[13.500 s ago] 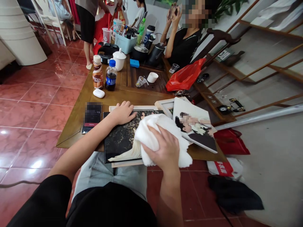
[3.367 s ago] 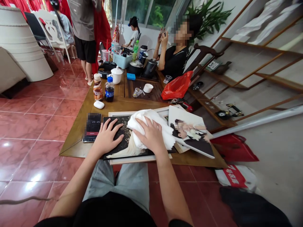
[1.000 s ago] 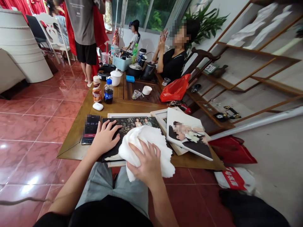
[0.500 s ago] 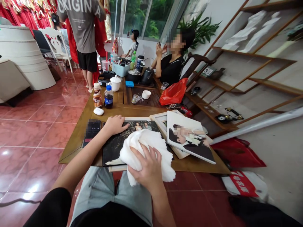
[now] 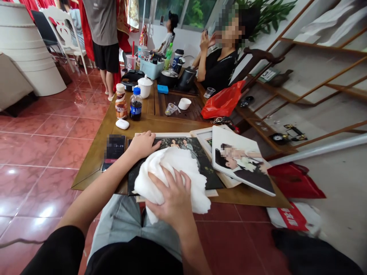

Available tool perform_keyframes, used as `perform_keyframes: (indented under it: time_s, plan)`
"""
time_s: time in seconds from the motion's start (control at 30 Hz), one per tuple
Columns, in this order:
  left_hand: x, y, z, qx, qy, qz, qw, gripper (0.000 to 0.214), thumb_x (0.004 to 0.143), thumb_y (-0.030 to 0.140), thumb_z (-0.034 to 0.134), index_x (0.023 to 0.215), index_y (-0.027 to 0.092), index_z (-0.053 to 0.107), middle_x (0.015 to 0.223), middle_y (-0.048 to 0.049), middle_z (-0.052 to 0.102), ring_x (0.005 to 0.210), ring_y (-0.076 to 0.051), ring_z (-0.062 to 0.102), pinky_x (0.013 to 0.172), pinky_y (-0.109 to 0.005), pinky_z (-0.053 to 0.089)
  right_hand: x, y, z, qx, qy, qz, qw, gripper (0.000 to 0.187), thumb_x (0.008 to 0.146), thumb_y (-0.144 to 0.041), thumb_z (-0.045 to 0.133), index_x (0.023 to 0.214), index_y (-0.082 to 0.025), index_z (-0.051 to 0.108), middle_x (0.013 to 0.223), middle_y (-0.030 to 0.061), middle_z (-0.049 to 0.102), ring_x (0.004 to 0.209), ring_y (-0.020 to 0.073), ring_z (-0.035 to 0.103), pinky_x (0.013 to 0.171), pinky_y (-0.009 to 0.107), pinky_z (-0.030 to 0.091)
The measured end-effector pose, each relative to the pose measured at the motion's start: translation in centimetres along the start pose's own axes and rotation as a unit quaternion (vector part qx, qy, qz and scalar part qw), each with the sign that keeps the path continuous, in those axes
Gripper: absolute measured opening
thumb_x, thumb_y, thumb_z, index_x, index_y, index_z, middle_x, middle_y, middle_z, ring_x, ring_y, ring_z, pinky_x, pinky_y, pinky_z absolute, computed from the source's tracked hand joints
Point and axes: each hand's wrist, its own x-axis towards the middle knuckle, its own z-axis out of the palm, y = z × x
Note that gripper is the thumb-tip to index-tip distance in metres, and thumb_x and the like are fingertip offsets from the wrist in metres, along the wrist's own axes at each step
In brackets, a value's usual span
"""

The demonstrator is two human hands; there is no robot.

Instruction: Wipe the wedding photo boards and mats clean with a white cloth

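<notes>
A dark wedding photo panel lies flat on the wooden table's near edge, on top of a pale frame. My left hand rests on its upper left edge, fingers stretched out flat. With my right hand I grip a bunched white cloth, pressed on the lower left part of the panel. The cloth hides much of the picture and hangs past the near edge. To the right, a second wedding photo panel with a white border leans across another pale frame.
Left of the panel lies a phone. Behind stand a white case, a coffee bottle and a dark drink bottle. A red plastic bag sits near a seated person. Wooden shelves flank the right.
My right hand has slid the cloth leftward across the panel, uncovering more of its right side. My left hand stays on the upper left edge. The camera view has tilted down slightly.
</notes>
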Motion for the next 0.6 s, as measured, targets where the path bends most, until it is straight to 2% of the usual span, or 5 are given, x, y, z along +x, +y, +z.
perform_keyframes:
  time_s: [0.13, 0.27, 0.37, 0.6]
  plan:
    - [0.0, 0.1, -0.1, -0.006, -0.013, -0.011, 1.0, 0.047, 0.107, 0.049, 0.04, 0.122, 0.013, 0.066, 0.116, -0.0134, 0.069, 0.111, -0.029, 0.068, 0.094, -0.038, 0.051, 0.4, -1.5, 0.6, 0.012, -0.012, -0.018, 1.0, 0.062, 0.078, -0.053, 0.071, 0.136, -0.033, 0.065, 0.146, 0.0097, 0.058, 0.127, 0.0391, 0.049, 0.112, 0.06, 0.025]
    - [-0.2, -0.1, -0.3, -0.01, -0.011, -0.007, 1.0, 0.047, 0.106, 0.05, 0.04, 0.122, 0.014, 0.066, 0.116, -0.0129, 0.069, 0.105, -0.028, 0.071, 0.091, -0.038, 0.053, 0.2, -1.1, 0.4, 0.021, -0.012, -0.011, 1.0, 0.061, 0.078, -0.056, 0.071, 0.135, -0.034, 0.065, 0.144, 0.0083, 0.06, 0.128, 0.0372, 0.05, 0.113, 0.056, 0.027]
    - [-0.2, -0.3, -0.2, -0.009, -0.006, 0.006, 1.0, 0.049, 0.106, 0.05, 0.038, 0.119, 0.013, 0.067, 0.114, -0.0132, 0.069, 0.103, -0.028, 0.071, 0.089, -0.038, 0.054, -0.3, 0.7, -0.1, 0.005, 0.001, 0.003, 1.0, 0.059, 0.079, -0.056, 0.069, 0.134, -0.033, 0.065, 0.143, 0.0088, 0.06, 0.127, 0.0359, 0.052, 0.112, 0.054, 0.029]
    - [-0.1, -0.3, -0.2, -0.007, -0.004, 0.012, 1.0, 0.049, 0.106, 0.05, 0.037, 0.118, 0.013, 0.067, 0.114, -0.0134, 0.069, 0.105, -0.028, 0.07, 0.093, -0.038, 0.054, -1.8, 7.4, -1.5, -0.096, 0.055, 0.073, 0.991, 0.045, 0.088, -0.046, 0.063, 0.13, -0.029, 0.068, 0.133, 0.0097, 0.065, 0.116, 0.0324, 0.059, 0.102, 0.048, 0.038]
